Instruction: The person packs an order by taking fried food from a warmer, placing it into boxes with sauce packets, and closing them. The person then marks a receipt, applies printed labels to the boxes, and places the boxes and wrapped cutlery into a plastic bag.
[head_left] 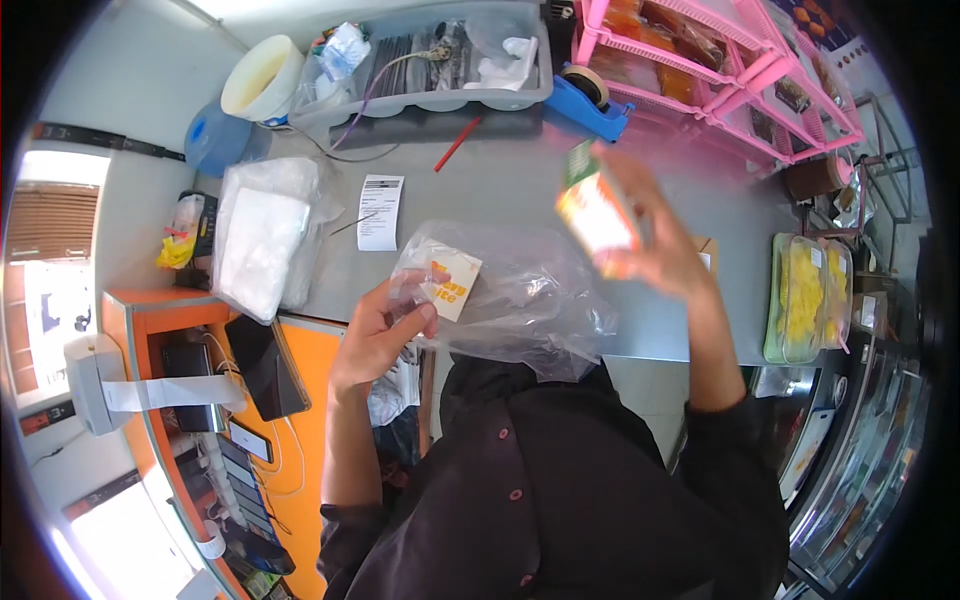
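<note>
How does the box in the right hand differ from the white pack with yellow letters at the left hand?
The box has green, white and orange parts; the pack is mostly white with yellow-orange letters. The right hand grips the box, while the pack is at the left hand, with the clear bag. The box looks blurred; the pack looks sharper. Both show white and orange.

Box (592,208): blurred, lettering unreadable
Right hand (655,238): blurred
Receipt (380,213): print too small to read
Pink rack (712,98): cut off at top
</note>
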